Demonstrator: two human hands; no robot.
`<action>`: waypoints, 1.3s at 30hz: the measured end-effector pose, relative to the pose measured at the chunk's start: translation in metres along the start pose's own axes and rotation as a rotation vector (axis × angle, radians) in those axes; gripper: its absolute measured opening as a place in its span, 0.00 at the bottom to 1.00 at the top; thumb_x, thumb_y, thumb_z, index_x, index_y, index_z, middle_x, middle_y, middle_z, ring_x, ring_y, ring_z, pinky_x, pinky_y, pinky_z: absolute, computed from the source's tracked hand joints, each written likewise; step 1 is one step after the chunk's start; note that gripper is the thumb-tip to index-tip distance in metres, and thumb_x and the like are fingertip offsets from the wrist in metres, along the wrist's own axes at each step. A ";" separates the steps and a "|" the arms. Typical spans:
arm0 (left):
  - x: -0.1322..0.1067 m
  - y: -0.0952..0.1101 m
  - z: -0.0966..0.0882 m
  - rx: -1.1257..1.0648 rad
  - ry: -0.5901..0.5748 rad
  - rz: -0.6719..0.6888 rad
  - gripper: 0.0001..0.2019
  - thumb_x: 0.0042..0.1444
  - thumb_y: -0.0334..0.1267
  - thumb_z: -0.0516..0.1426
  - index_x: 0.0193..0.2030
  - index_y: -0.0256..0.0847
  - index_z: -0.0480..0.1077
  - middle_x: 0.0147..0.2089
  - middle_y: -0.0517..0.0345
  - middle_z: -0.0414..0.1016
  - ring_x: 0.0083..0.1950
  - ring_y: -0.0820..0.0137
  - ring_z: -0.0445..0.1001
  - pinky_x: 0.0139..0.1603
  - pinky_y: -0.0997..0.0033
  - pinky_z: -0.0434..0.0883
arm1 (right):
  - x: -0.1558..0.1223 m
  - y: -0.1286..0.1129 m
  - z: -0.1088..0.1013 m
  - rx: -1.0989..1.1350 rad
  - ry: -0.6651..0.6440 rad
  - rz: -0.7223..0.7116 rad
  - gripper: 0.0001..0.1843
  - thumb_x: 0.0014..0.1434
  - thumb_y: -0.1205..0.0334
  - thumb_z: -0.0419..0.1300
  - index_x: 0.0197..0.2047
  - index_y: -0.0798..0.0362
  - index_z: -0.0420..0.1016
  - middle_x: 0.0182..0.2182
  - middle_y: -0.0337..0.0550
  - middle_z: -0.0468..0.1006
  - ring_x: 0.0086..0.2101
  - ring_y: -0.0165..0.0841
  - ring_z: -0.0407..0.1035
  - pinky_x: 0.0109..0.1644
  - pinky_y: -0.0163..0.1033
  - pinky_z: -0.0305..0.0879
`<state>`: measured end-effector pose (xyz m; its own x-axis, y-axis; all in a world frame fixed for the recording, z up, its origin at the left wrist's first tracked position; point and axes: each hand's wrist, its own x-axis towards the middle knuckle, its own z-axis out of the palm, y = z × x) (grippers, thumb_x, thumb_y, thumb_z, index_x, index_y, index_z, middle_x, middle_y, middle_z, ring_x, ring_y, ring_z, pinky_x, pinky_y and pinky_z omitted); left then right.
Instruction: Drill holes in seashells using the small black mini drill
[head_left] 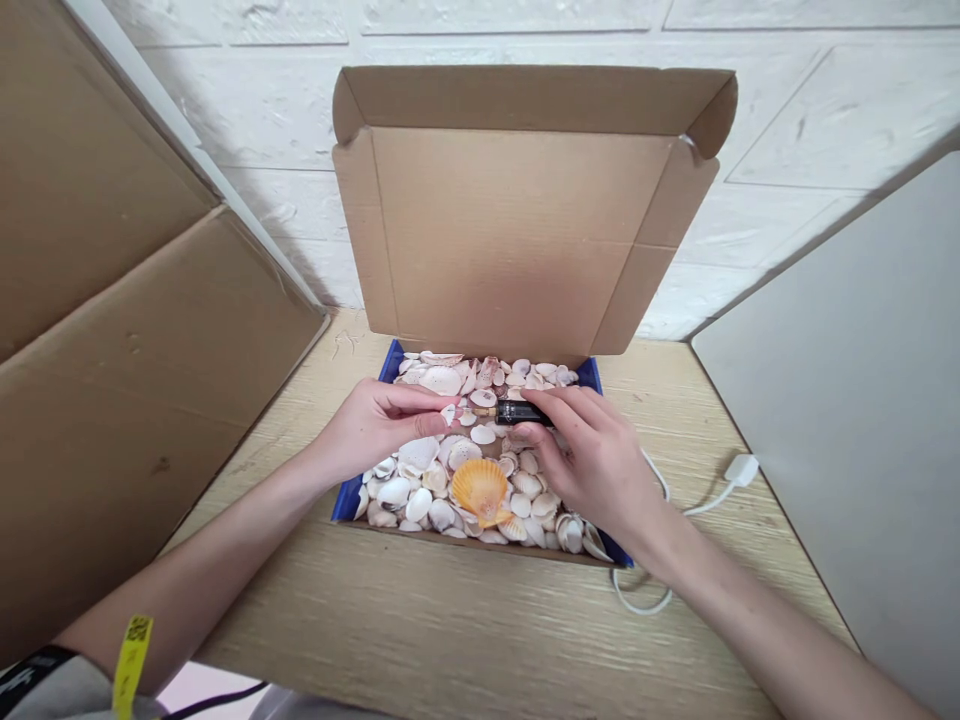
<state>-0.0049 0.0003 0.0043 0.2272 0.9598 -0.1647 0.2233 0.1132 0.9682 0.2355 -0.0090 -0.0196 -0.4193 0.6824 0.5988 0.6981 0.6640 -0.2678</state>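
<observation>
Between thumb and fingertips, my left hand [394, 425] pinches a small white seashell [448, 413]. My right hand [596, 450] grips a small black handheld drill [517, 412] lying level, its brass-coloured chuck and thin bit pointing left at the shell. Whether the bit touches the shell is too small to tell. Both hands are over an open cardboard box [506, 215] with blue sides, filled with many white and pinkish shells. A large orange scallop shell [481, 490] lies on top of them near the front.
A white cable [645, 608] loops on the wooden table [450, 630] at the right, with a white plug [742, 469]. Large cardboard [150, 350] stands at the left, a grey-white panel [847, 380] at the right, and a white brick wall [525, 40] behind.
</observation>
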 end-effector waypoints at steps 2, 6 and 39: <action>0.000 0.000 0.000 0.024 0.012 0.009 0.12 0.45 0.41 0.68 0.38 0.42 0.81 0.42 0.54 0.83 0.45 0.59 0.80 0.49 0.62 0.77 | 0.000 0.000 0.000 0.006 -0.047 0.019 0.12 0.64 0.59 0.54 0.48 0.55 0.71 0.36 0.47 0.78 0.36 0.36 0.72 0.37 0.42 0.69; 0.000 -0.001 0.000 0.015 -0.004 -0.007 0.12 0.46 0.40 0.67 0.38 0.41 0.81 0.40 0.54 0.84 0.42 0.62 0.81 0.45 0.65 0.77 | 0.000 0.000 0.000 -0.001 -0.020 -0.007 0.12 0.64 0.59 0.55 0.48 0.54 0.71 0.36 0.47 0.78 0.36 0.37 0.71 0.38 0.42 0.69; -0.002 -0.002 -0.001 -0.087 -0.031 -0.026 0.10 0.42 0.35 0.69 0.34 0.38 0.81 0.34 0.55 0.84 0.33 0.71 0.80 0.36 0.75 0.77 | 0.001 -0.001 -0.002 0.001 0.004 -0.088 0.14 0.62 0.60 0.58 0.48 0.59 0.71 0.36 0.49 0.77 0.36 0.37 0.69 0.41 0.42 0.68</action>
<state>-0.0065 -0.0019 0.0026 0.2524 0.9479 -0.1945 0.1469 0.1611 0.9759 0.2356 -0.0094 -0.0173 -0.4767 0.6206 0.6226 0.6582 0.7214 -0.2151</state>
